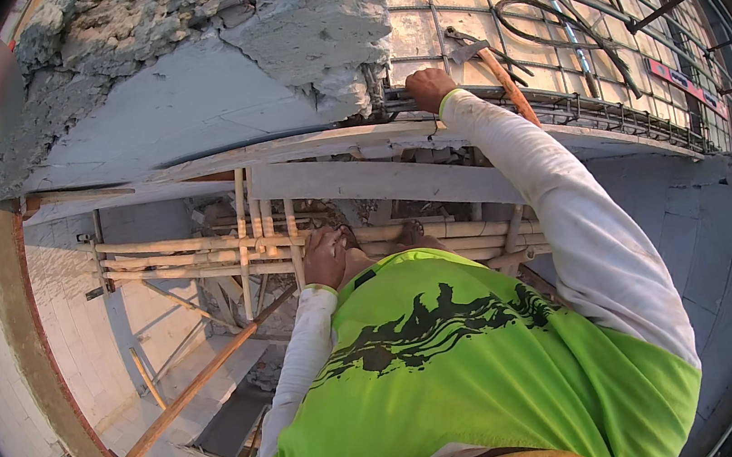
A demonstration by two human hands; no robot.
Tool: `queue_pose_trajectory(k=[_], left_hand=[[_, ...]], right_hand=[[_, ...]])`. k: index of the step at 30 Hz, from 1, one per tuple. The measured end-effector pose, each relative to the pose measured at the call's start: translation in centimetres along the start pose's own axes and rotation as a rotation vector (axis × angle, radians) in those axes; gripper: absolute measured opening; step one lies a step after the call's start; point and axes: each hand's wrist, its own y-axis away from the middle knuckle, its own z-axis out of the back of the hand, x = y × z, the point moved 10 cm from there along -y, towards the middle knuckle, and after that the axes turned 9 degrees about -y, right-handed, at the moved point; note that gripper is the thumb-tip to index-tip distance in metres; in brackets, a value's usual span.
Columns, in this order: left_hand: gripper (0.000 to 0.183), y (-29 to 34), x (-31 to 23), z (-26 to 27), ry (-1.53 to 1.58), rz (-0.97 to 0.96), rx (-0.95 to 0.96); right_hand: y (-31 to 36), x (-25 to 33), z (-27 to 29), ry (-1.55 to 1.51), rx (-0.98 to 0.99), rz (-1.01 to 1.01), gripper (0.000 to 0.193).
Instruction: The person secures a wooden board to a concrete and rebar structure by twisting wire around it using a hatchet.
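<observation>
My right hand (431, 91) is stretched forward to the slab's edge, its fingers wrapped round a grey steel bar (399, 104) beside the broken concrete. Just right of it lies a hatchet-like tool with a grey metal head (468, 50) and a wooden handle (509, 88), apart from my fingers. My left hand (324, 257) is low, close to my bent leg, above the bamboo poles (176, 245). Its fingers are curled, and whatever they hold, if anything, is hidden.
Rough broken concrete (140, 28) covers the far left. On the rebar mesh lie a black cable loop (532, 21), a thin blue-and-white rod (574, 43) and a red spirit level (685, 85). Beneath me is a deep drop, crossed by bamboo scaffolding and a slanting timber (203, 385).
</observation>
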Motion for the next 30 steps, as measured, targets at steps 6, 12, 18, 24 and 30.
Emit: queue_pose_trajectory(k=[6,12,18,24,30], left_hand=[[0.02,14.7,21.7,-9.2,-0.08,0.691,0.178],[0.024,24.7,26.0,-22.3,-0.613,0.349,0.689],[0.032,17.1,21.4,-13.9,0.265,0.766,0.195],[0.029,14.2,20.2,-7.7,0.331,0.777,0.058],[0.029,17.7,22.3,-10.0,0.065,0.804,0.19]], right_hand=[[0.3,-3.3,-1.8,0.011,0.089,-0.11,0.019],[-2.5,-5.6,-0.1,-0.863,0.259,-0.066,0.039],[0.0,-4.6,-0.6,-0.957,0.468,-0.131,0.045],[-0.5,-4.5,-1.2,-0.521,0.497,0.05,0.054],[-0.2,-6.3,-3.5,-0.623,0.588,-0.084,0.043]])
